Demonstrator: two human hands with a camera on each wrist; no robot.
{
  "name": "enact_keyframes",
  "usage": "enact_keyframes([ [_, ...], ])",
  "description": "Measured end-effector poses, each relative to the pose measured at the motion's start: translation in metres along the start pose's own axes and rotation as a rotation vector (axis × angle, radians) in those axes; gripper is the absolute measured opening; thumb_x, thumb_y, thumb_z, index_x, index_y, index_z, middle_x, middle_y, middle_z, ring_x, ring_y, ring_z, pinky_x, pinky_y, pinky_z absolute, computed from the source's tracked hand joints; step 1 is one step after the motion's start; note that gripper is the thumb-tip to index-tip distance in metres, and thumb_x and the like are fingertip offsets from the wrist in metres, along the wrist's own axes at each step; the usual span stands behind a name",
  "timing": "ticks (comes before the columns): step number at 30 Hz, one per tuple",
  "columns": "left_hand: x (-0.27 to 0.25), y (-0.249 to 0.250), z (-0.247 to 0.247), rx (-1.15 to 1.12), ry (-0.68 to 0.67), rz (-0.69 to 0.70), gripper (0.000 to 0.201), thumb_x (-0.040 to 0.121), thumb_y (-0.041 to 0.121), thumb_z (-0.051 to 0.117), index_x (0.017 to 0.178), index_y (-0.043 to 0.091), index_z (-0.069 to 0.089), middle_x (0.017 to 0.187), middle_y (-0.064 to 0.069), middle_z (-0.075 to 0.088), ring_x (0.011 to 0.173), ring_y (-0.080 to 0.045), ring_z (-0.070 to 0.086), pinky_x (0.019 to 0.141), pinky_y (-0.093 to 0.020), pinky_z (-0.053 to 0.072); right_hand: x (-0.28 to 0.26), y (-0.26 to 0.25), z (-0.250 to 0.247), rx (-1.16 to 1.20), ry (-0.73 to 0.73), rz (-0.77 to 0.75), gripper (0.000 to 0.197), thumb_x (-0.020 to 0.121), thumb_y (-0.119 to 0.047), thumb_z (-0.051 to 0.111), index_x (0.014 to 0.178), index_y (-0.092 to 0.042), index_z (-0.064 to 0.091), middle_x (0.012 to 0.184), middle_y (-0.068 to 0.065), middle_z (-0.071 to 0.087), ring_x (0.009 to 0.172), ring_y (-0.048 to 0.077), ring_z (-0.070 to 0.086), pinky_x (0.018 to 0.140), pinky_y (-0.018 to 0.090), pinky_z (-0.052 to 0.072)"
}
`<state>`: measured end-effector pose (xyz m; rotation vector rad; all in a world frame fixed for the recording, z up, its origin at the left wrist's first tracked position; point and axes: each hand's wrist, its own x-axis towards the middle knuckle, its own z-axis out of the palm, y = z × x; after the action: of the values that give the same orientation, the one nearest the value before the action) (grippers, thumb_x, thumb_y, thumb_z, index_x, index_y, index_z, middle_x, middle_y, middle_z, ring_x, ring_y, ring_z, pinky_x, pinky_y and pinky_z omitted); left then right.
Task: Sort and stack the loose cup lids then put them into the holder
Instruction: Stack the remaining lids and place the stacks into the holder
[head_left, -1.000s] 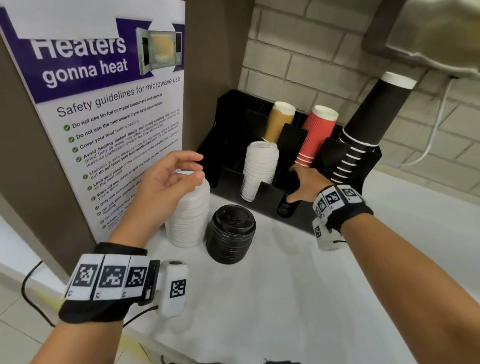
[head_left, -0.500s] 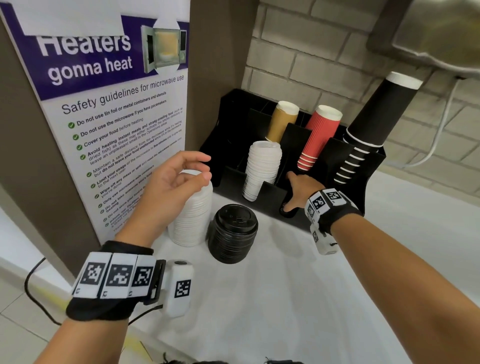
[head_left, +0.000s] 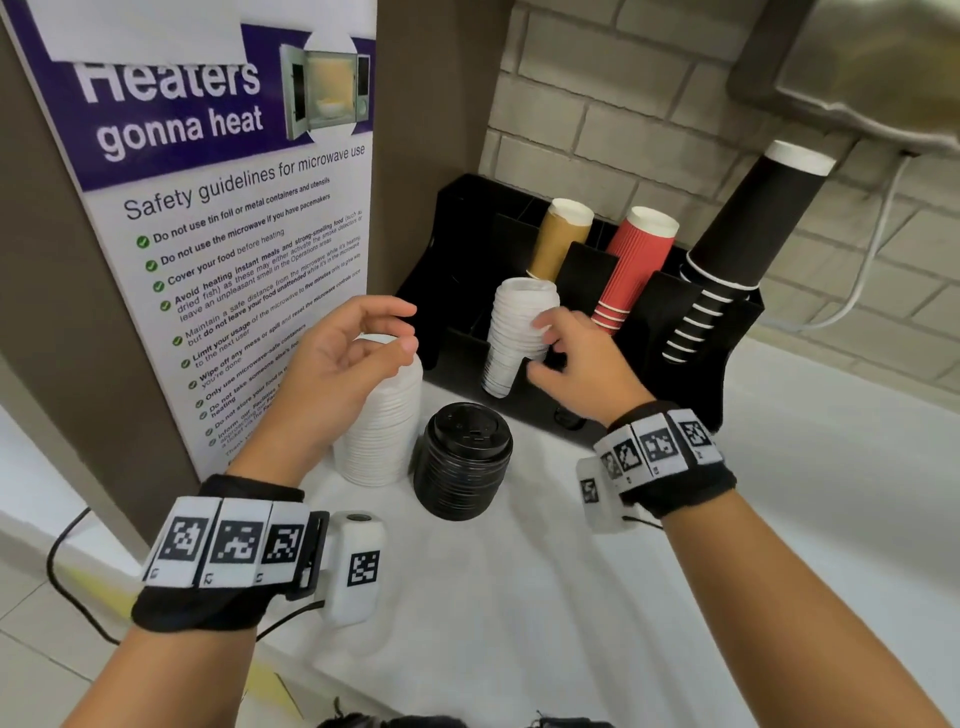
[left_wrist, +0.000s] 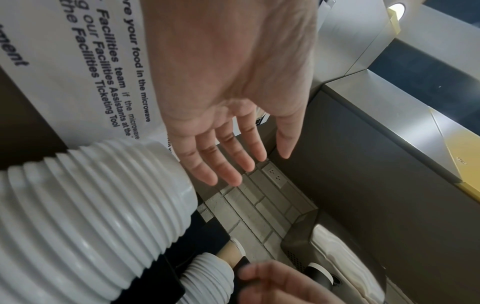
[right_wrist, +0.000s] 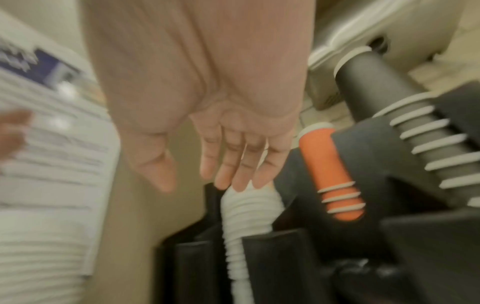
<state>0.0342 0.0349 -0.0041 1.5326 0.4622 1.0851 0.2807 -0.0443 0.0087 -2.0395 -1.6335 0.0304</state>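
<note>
I see my left hand (head_left: 345, 358) hovering with relaxed, spread fingers over the tall white lid stack (head_left: 382, 426) on the bench (head_left: 675, 571), holding nothing. My right hand (head_left: 582, 364) is also slack in its grip, fingers straight, fingertips (right_wrist: 240, 183) at the white lids (head_left: 514, 332) leaning in the black holder (head_left: 727, 358). A black lid stack (head_left: 462, 462) stands just right of the white one.
</note>
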Motion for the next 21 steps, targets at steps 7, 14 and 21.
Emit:
enact_keyframes([
  [7,-0.001,0.003,0.001,0.015,0.001,-0.003,0.023,0.091,0.011,0.065,0.106,0.028,0.066,0.091,0.016,0.067,0.083,-0.013,0.064,0.080,-0.019,0.052,-0.017,-0.041,0.044,-0.024,-0.643,0.012,0.099,0.066,-0.059,0.078,0.146,-0.034,0.025,0.142,0.004,0.037,0.128,0.021,0.038,0.105,0.039,0.040],
  [14,-0.004,0.004,-0.001,-0.002,-0.002,-0.024,0.023,0.084,0.022,0.068,0.106,0.031,0.066,0.093,0.016,0.068,0.083,-0.014,0.065,0.080,-0.020,0.052,-0.015,-0.043,0.057,-0.006,-0.658,0.045,0.095,0.070,-0.043,0.080,0.146,-0.030,0.023,0.135,0.008,0.042,0.120,0.025,0.045,0.096,0.036,0.046],
  [21,-0.005,0.006,0.006,0.041,-0.004,-0.026,0.036,0.075,0.029,0.072,0.108,0.036,0.063,0.105,0.011,0.065,0.087,-0.007,0.064,0.083,-0.022,0.050,-0.015,-0.042,0.022,0.297,-0.364,0.045,0.083,0.070,-0.033,0.083,0.139,-0.030,0.038,0.117,-0.011,0.052,0.107,0.008,0.053,0.089,0.016,0.044],
])
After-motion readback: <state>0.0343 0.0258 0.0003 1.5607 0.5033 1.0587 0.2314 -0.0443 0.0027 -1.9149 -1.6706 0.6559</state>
